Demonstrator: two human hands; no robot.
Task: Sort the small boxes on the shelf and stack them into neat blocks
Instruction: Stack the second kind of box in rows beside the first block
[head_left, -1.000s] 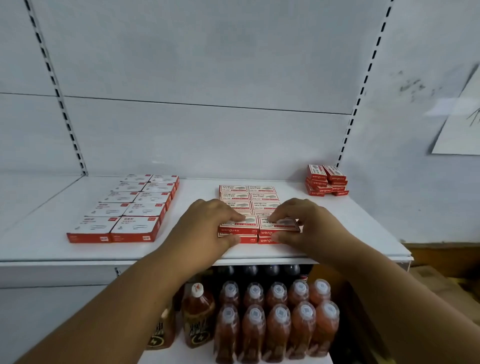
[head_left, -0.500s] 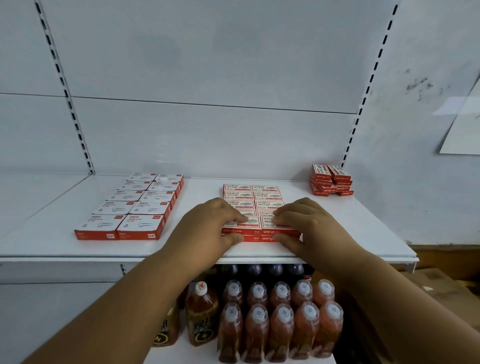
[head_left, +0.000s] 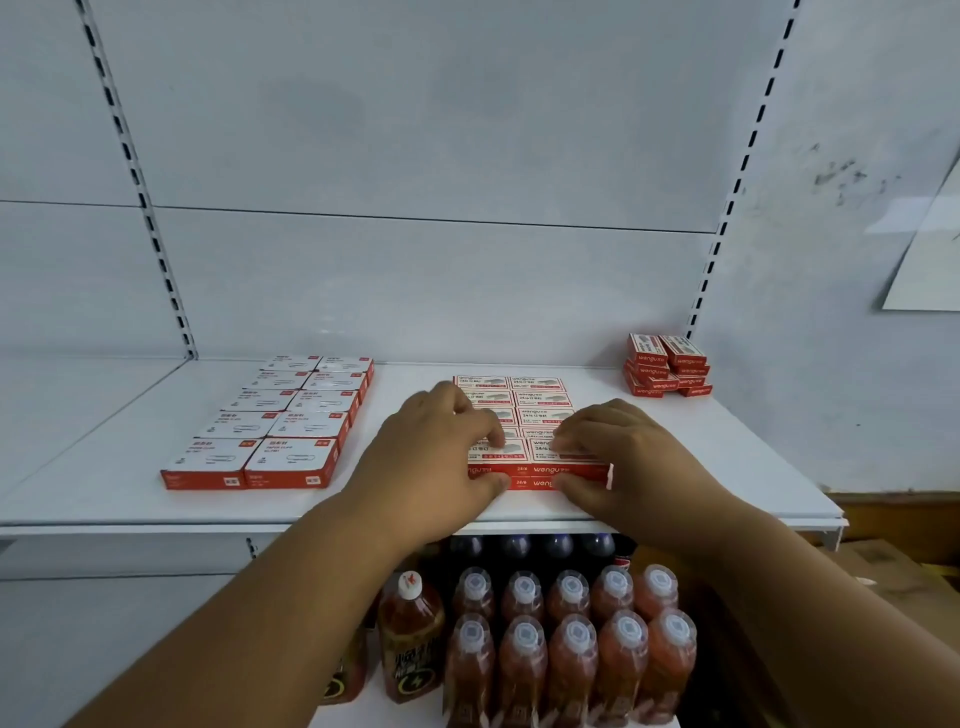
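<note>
Head view: staple-box block (head_left: 537, 415) between left hand (head_left: 441, 457) and right hand (head_left: 623, 457).

On the white metal shelf (head_left: 130, 483), the flat paper-clip boxes (head_left: 280, 421) lie left, red staple boxes (head_left: 535, 415) centre, small red stack (head_left: 667, 366) back right, plastic drink bottles (head_left: 566, 644) below

Open shelf on both flanks, boxes packed under the fingers

Left of the left hand (head_left: 441, 457) fingers, bare shelf (head_left: 130, 457) runs to the paper-clip box block (head_left: 280, 421); right of the right hand (head_left: 618, 457) fingers, the shelf lies free up to the small corner stack (head_left: 667, 366). Beyond the fingertips the staple box block (head_left: 537, 400) fills the way; above is open.
</note>
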